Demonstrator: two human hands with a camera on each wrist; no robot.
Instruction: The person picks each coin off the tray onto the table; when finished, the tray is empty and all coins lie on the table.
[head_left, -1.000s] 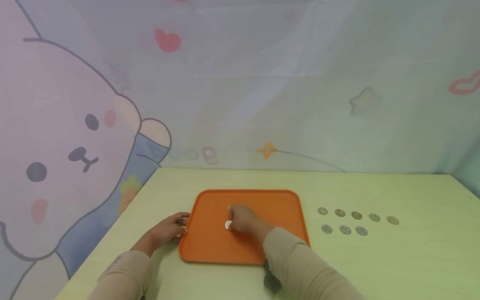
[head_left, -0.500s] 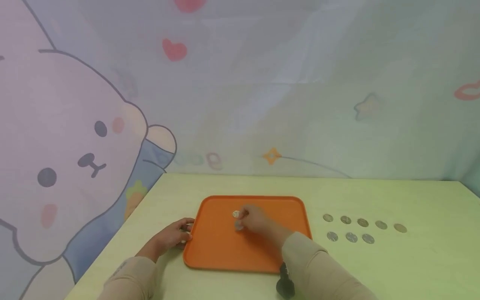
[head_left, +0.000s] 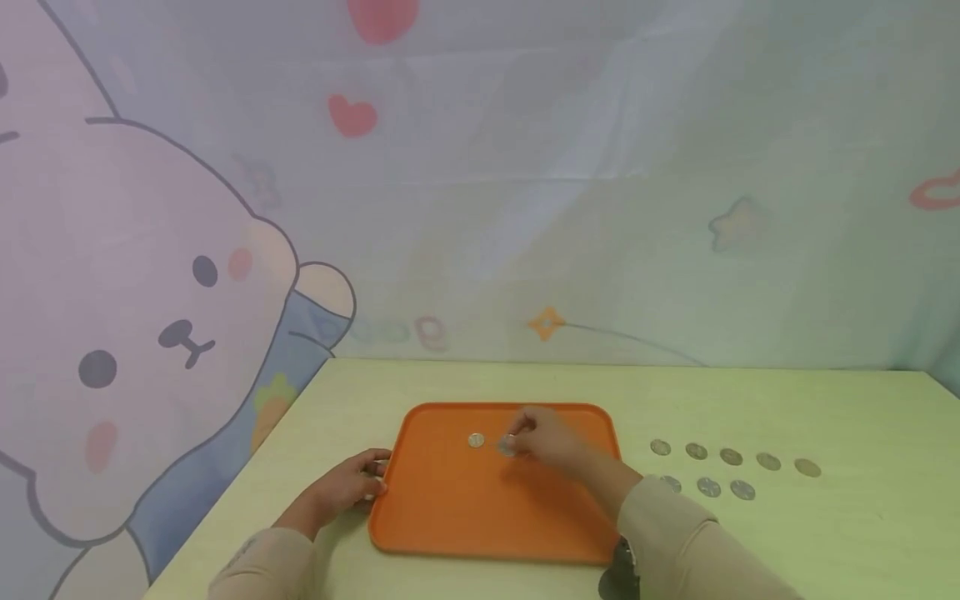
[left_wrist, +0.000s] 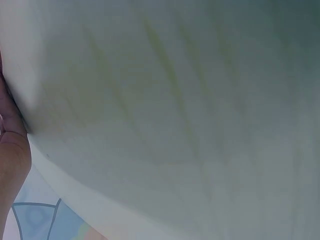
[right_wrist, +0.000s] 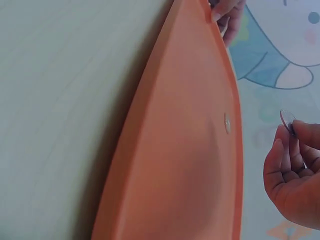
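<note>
The right hand [head_left: 551, 440] hovers over the far part of the flat orange plastic tray [head_left: 450, 517], pinching a small round silver coin [head_left: 507, 446] at its fingertips [right_wrist: 292, 131], clear of the tray floor; a second silver coin [head_left: 476, 440] lies flat on the tray just to the left of it; the left hand [head_left: 351, 485] rests on the pale green tabletop [head_left: 825, 542], its curled fingers gripping the tray's left rim; eight more silver coins [head_left: 731, 457] lie in two rows on the tabletop right of the tray, well apart from both hands.
</note>
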